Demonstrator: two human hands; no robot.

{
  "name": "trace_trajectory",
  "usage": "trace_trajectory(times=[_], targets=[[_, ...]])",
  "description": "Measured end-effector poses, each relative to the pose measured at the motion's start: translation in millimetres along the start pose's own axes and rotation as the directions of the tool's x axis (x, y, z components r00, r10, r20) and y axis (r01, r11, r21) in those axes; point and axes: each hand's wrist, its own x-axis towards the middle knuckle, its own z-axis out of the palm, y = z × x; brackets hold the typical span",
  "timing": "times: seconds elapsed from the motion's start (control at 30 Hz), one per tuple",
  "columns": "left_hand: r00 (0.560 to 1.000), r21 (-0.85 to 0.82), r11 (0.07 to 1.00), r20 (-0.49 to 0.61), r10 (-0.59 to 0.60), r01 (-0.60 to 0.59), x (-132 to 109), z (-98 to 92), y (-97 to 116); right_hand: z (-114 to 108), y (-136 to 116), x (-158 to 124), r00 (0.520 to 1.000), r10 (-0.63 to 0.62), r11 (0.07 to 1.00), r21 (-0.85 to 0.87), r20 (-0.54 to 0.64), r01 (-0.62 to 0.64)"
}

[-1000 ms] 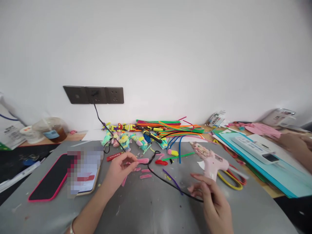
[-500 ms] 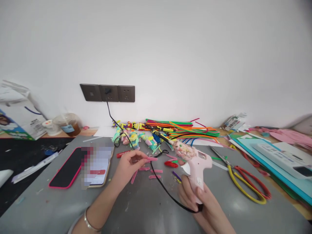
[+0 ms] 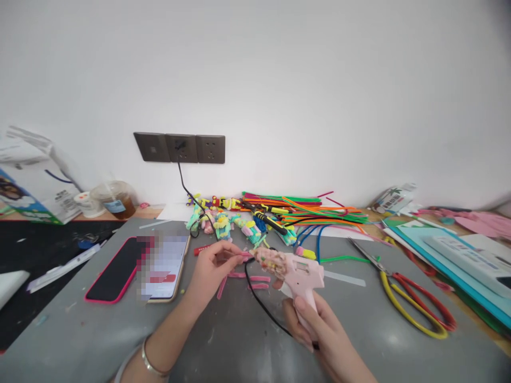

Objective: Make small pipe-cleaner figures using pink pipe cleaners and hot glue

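Observation:
My right hand (image 3: 309, 322) is wrapped round the handle of a pale pink hot glue gun (image 3: 299, 275), its front crusted with dried glue. The gun's nozzle points left and meets, or nearly meets, a short pink pipe cleaner piece (image 3: 246, 256). That piece is pinched between the thumb and fingers of my left hand (image 3: 217, 268). More pink pipe cleaner pieces (image 3: 259, 286) lie on the grey table just below. A black cord (image 3: 263, 306) runs from the gun's handle across the table. Whether the nozzle touches the piece, I cannot tell.
Two phones (image 3: 115, 270) lie at left. Large scissors (image 3: 415, 303) with red and yellow handles lie at right. Behind my hands are small pipe cleaner figures (image 3: 221, 224), pliers (image 3: 271, 222) and bundled pipe cleaners (image 3: 319, 215). A drink cup (image 3: 117, 201) stands near the wall socket (image 3: 179, 148).
The glue gun in my right hand has moved left and turned more level, bringing its nozzle to the pink piece. My left hand keeps its pinch. The view has shifted slightly.

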Motion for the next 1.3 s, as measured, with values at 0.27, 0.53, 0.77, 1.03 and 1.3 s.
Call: trace_trajectory(times=[0.27,0.53,0.77,1.03,1.3], targets=[[0.999,-0.021,1.0,-0.036,0.014,-0.015,-0.8,2.5,-1.4,5.4,-2.8,-0.9,0.999,0.048,0.998,-0.037,-0.02,-0.048],[0.999,-0.051,0.999,-0.043,-0.007,0.005,-2.2,2.6,-1.3,1.9,-0.3,2.9,0.998,0.068,0.996,-0.057,0.02,-0.067],[0.998,-0.05,0.999,-0.057,0.005,-0.008,-1.9,2.1,-1.3,1.3,-1.6,2.8,0.997,0.067,0.997,-0.047,0.031,-0.066],[0.996,-0.033,0.998,-0.076,0.046,-0.049,-1.4,3.5,-0.8,2.1,-5.6,3.7,0.997,0.069,0.995,-0.073,0.022,-0.067],[0.995,-0.005,0.997,-0.069,0.071,-0.071,-1.8,2.7,1.8,-0.1,-8.1,1.1,0.997,0.071,0.991,-0.111,-0.02,-0.073]])
